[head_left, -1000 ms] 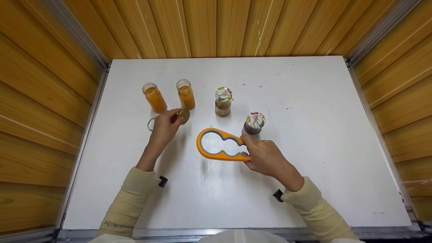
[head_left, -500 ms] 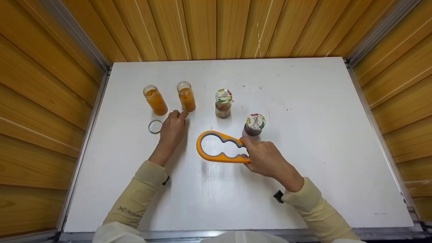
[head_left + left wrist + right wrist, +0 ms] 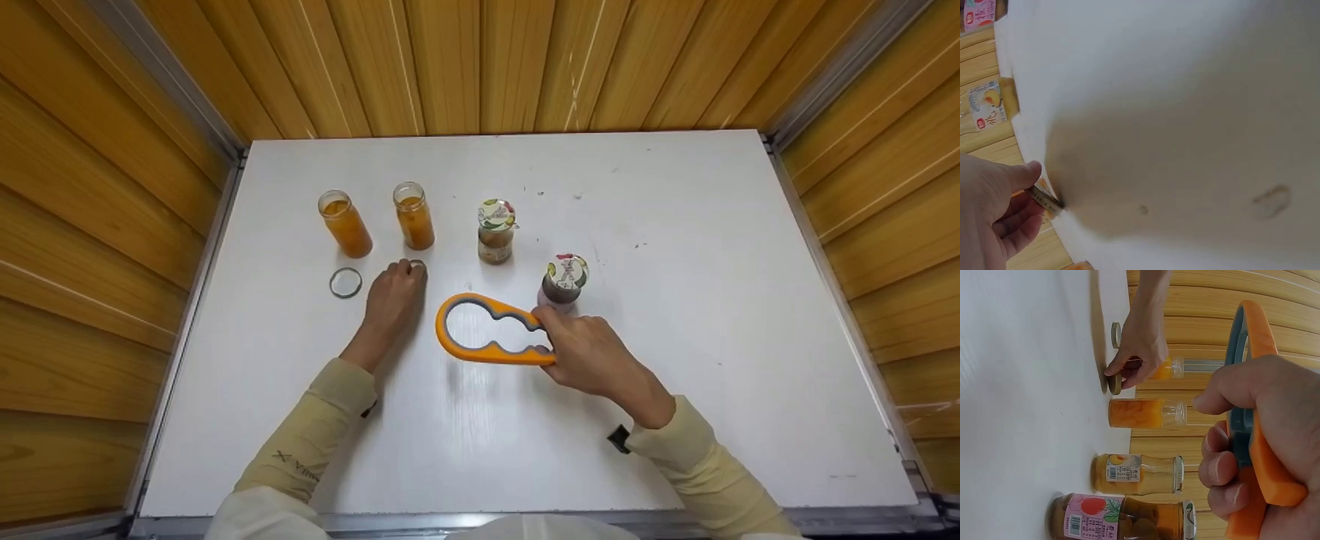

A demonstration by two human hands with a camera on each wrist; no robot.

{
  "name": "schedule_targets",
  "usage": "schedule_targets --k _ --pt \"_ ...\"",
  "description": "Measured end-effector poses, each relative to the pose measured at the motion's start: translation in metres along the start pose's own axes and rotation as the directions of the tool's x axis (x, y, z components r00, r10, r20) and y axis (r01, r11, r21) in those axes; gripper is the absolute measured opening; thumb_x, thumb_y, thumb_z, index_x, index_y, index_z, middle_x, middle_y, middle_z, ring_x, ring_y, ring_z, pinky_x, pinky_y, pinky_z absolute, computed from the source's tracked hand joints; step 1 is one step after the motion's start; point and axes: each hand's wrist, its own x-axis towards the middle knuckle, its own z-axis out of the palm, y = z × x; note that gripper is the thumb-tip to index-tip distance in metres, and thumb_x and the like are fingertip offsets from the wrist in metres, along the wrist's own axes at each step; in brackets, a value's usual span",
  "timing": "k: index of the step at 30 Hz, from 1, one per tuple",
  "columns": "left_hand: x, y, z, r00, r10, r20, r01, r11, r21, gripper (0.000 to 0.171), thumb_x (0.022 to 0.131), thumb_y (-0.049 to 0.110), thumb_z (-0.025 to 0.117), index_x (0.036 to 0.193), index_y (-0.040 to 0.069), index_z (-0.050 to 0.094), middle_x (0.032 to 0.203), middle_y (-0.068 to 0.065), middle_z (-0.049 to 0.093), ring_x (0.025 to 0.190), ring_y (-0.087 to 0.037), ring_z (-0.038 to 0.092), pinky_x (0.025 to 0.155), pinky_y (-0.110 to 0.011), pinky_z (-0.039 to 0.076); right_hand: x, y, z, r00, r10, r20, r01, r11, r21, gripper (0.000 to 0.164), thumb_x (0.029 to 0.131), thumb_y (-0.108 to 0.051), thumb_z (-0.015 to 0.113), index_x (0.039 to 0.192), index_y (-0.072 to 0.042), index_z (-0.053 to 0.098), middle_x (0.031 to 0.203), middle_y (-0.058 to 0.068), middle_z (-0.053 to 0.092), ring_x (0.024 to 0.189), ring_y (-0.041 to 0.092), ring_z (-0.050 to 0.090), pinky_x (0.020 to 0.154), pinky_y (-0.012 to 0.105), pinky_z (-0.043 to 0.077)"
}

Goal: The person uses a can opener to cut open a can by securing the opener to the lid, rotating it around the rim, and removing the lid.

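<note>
In the head view my left hand [image 3: 394,296] is low over the table in front of two uncovered jars. Its thumb and fingers pinch a round metal jar lid [image 3: 1044,198], tilted on edge at the tabletop. My right hand [image 3: 596,352] grips the handles of an orange jar opener [image 3: 448,330] with grey notched inner edges, held above the table around nothing. Left of my left hand lies another jar lid [image 3: 346,283]. Both uncovered jars, a left jar [image 3: 350,231] and a right jar [image 3: 417,226], contain orange contents.
A capped jar [image 3: 496,244] with a patterned lid stands right of the uncovered ones. Nearer my right hand is a darker capped jar [image 3: 1092,517] with a pink label. Wood-patterned walls [image 3: 450,67] enclose the white table [image 3: 712,300] at the back and sides.
My left hand has brought the jar lid down to the tabletop, slightly right and toward me. The right hand and jar opener stay nearly still.
</note>
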Motion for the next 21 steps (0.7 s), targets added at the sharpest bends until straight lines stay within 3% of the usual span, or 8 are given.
schedule_targets --k 5,9,13,21 --pt "-0.0002 0.0005 0.0028 0.999 0.042 0.007 -0.042 0.999 0.007 0.024 0.093 -0.009 0.069 0.117 -0.006 0.070 0.105 -0.023 0.069 0.089 -0.035 0.069 0.077 -0.042 0.061 0.0008 -0.0008 0.0007 1.000 -0.003 0.003 0.003 1.000 0.009 0.043 0.085 -0.017 0.083 0.115 -0.008 0.054 0.070 -0.001 0.060 0.050 0.012 0.045 0.045 0.024 0.039" --pt "-0.0006 0.0001 0.0036 0.999 0.051 -0.004 -0.051 0.998 -0.028 0.016 0.094 -0.006 0.070 0.109 -0.004 0.073 0.101 -0.021 0.070 0.085 -0.035 0.068 0.074 -0.043 0.059 0.0001 -0.0010 0.0012 1.000 -0.019 -0.020 0.019 1.000 -0.007 0.045 0.083 -0.015 0.084 0.115 -0.008 0.053 0.067 -0.002 0.057 0.050 0.014 0.045 0.044 0.026 0.039" --pt "-0.0016 -0.0006 0.0039 0.999 0.048 0.006 -0.048 0.998 -0.039 0.013 0.095 -0.006 0.067 0.105 -0.005 0.074 0.100 -0.021 0.071 0.084 -0.035 0.068 0.072 -0.044 0.058 -0.0007 -0.0016 0.0014 1.000 -0.024 -0.019 0.023 1.000 -0.012 0.046 0.083 -0.016 0.084 0.115 -0.008 0.052 0.067 -0.002 0.056 0.050 0.015 0.044 0.045 0.026 0.039" --pt "-0.0028 0.0001 0.0027 0.999 0.019 0.033 -0.020 0.999 0.029 0.016 0.097 -0.003 0.067 0.111 -0.003 0.074 0.104 -0.019 0.071 0.089 -0.034 0.068 0.076 -0.043 0.058 -0.0018 -0.0037 0.0016 1.000 -0.004 -0.001 0.004 1.000 -0.001 0.044 0.084 -0.018 0.083 0.116 -0.007 0.054 0.070 -0.002 0.058 0.051 0.014 0.046 0.046 0.026 0.041"
